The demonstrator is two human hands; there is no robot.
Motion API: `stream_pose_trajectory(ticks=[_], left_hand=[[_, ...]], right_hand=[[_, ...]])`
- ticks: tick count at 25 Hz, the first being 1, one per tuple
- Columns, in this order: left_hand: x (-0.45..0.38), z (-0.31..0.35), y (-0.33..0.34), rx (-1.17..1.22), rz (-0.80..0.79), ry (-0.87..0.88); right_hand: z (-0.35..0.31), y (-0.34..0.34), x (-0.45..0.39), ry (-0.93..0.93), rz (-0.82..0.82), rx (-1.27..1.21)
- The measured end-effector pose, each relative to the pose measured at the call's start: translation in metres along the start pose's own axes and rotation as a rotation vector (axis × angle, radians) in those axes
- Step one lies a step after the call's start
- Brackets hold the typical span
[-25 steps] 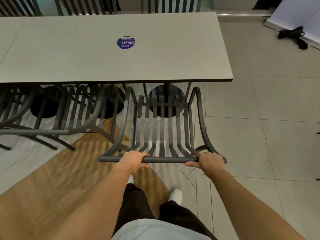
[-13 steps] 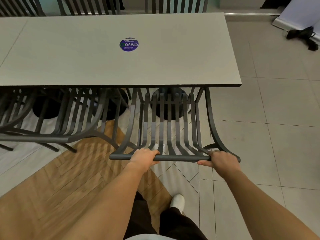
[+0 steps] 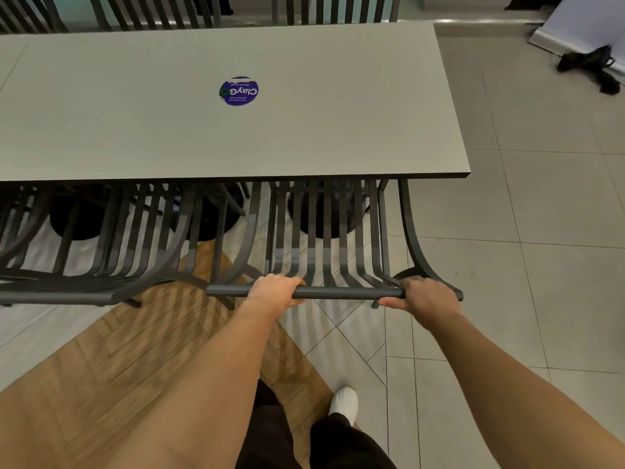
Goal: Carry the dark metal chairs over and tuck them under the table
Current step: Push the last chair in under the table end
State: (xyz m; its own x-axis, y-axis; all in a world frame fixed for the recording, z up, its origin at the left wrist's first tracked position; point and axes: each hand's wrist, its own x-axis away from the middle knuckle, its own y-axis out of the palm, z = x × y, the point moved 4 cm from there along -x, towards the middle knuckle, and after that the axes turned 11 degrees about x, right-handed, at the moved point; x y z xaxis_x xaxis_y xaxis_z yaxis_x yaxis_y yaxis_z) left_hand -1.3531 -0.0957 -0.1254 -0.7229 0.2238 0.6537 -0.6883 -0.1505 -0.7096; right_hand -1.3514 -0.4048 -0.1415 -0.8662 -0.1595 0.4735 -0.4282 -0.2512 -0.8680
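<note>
A dark metal chair [image 3: 341,292] with a slatted back stands right in front of me, its seat hidden beneath the near edge of the grey table [image 3: 338,130]. My left hand [image 3: 274,290] grips the chair's top rail left of centre. My right hand [image 3: 427,296] grips the rail's right end. A second dark metal chair [image 3: 101,289] stands to the left, also partly beneath the table.
A round blue sticker [image 3: 238,91] lies on the tabletop. More slatted chairs [image 3: 162,10] line the table's far side. Round black table bases [image 3: 324,214] sit under the top. A black object [image 3: 595,67] lies on the tiled floor at the far right.
The chair has slid forward, further under the table, with both hands still on its top rail. I have stepped closer to the table.
</note>
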Motion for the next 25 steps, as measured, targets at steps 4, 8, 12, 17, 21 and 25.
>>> stream_pose_trajectory(ticks=[4, 8, 12, 17, 21, 25], left_hand=[[-0.001, 0.0, 0.0, -0.003, 0.021, 0.007], [-0.001, 0.0, -0.001, 0.033, -0.018, -0.001], [0.001, 0.0, -0.004, 0.12, -0.118, -0.022], [-0.004, 0.007, -0.019, 0.279, -0.154, -0.114], [-0.022, 0.063, -0.076, 0.235, 0.003, 0.007], [-0.052, 0.149, -0.158, 0.159, 0.209, 0.178]], right_hand=[[0.0, 0.001, 0.0, -0.029, 0.012, 0.017], [0.0, -0.004, 0.001, -0.013, -0.022, 0.019], [0.0, -0.014, 0.001, 0.013, -0.235, -0.114], [0.018, -0.042, 0.003, 0.091, -0.274, -0.328], [0.07, -0.077, -0.001, 0.22, -0.127, -0.371], [0.144, -0.13, -0.012, 0.279, -0.012, -0.336]])
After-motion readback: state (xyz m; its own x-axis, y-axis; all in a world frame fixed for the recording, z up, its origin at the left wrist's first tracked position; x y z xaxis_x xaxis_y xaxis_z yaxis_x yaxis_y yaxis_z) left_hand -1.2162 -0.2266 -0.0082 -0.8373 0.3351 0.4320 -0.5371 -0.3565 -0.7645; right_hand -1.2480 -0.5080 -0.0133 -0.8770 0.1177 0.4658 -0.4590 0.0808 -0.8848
